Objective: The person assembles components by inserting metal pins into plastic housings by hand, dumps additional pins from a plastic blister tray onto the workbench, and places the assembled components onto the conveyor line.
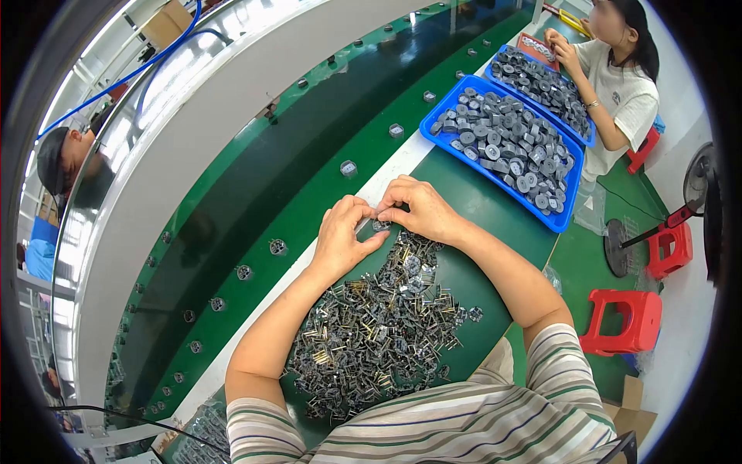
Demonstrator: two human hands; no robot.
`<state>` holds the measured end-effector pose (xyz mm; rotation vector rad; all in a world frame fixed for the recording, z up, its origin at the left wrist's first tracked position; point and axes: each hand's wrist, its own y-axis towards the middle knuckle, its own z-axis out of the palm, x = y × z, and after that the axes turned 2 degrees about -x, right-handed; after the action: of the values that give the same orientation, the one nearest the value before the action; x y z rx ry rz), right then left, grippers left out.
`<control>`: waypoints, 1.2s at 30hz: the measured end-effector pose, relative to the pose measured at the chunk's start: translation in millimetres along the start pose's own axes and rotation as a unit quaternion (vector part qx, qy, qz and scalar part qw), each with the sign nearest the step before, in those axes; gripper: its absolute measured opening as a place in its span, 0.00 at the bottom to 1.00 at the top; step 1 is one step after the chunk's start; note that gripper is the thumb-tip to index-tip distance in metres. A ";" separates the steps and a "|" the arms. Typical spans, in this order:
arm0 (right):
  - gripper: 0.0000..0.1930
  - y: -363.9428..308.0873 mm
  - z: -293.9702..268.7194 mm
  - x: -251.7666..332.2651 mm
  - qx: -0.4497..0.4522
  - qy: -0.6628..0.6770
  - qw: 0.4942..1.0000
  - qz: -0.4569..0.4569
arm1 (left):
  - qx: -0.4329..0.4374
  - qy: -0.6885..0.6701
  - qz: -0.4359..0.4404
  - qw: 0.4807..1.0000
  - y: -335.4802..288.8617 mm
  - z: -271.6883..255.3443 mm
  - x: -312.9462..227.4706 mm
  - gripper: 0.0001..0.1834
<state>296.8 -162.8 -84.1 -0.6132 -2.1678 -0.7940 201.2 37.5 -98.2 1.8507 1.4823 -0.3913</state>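
My left hand and my right hand meet above the far end of a green tabletop. Between their fingertips is a small round part, dark with shiny metal bits and partly covered by the fingers. The left thumb and fingers pinch it from the left, while the right thumb and forefinger press at its upper side. Just below the hands spreads a big heap of loose metal-pinned parts, with brass-coloured pins and dark bodies.
Along the left curves a green conveyor belt carrying spaced-out round parts. Blue trays of grey round pieces stand at the far right; a co-worker sits beyond them. Red stools and a black fan are on the right-hand floor.
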 end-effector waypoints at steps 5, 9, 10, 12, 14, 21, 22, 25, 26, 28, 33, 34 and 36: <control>0.04 -2.1 4.1 0.2 -0.021 -0.048 0.998 -0.038 | -0.004 0.007 0.014 1.000 0.5 2.0 1.9 0.21; 0.04 -0.6 0.4 9.4 -0.019 -0.112 0.990 -0.077 | -0.005 0.001 0.012 1.000 -0.2 0.9 2.4 0.21; 0.05 -0.4 0.1 11.4 -0.007 -0.127 0.989 -0.081 | -0.004 0.002 0.013 1.000 -0.3 0.0 1.9 0.21; 0.06 -3.9 1.2 4.6 0.002 -0.110 0.992 -0.057 | -0.006 0.006 0.025 1.000 0.7 1.9 1.2 0.21; 0.08 -5.9 -2.2 2.3 0.010 -0.091 0.995 -0.034 | -0.009 0.012 0.036 0.999 1.1 0.5 1.2 0.20; 0.18 -13.3 -65.9 14.6 0.187 -0.018 0.972 0.140 | -0.082 0.030 -0.092 0.992 13.7 -35.9 11.4 0.15; 0.18 -12.0 -65.0 16.8 0.184 -0.017 0.973 0.138 | -0.097 0.095 -0.106 0.985 14.4 -43.7 20.0 0.15; 0.13 -10.9 -59.7 25.0 0.203 -0.066 0.966 0.147 | -0.102 0.233 -0.144 0.956 10.5 -55.5 42.6 0.21; 0.13 -11.6 -60.2 24.0 0.200 -0.065 0.966 0.147 | -0.101 0.234 -0.141 0.957 10.9 -53.2 43.2 0.21; 0.09 -12.6 -60.0 20.0 0.142 -0.002 0.981 0.133 | -0.136 0.257 -0.100 0.952 11.6 -49.1 44.0 0.29; 0.06 -14.9 -50.7 5.3 0.001 -0.178 0.983 -0.043 | -0.076 0.360 0.024 0.929 17.9 -34.9 27.1 0.22; 0.05 -16.0 -49.1 3.0 0.001 -0.216 0.973 -0.078 | -0.076 0.361 0.025 0.929 17.4 -34.5 27.6 0.22; 0.05 -16.3 -46.1 7.8 0.026 -0.202 0.975 -0.089 | -0.070 0.339 0.036 0.938 15.2 -39.2 30.5 0.16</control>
<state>303.5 -205.0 -59.0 -0.6003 -2.6375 -0.7504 216.6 85.3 -85.1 2.0134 1.8083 0.4308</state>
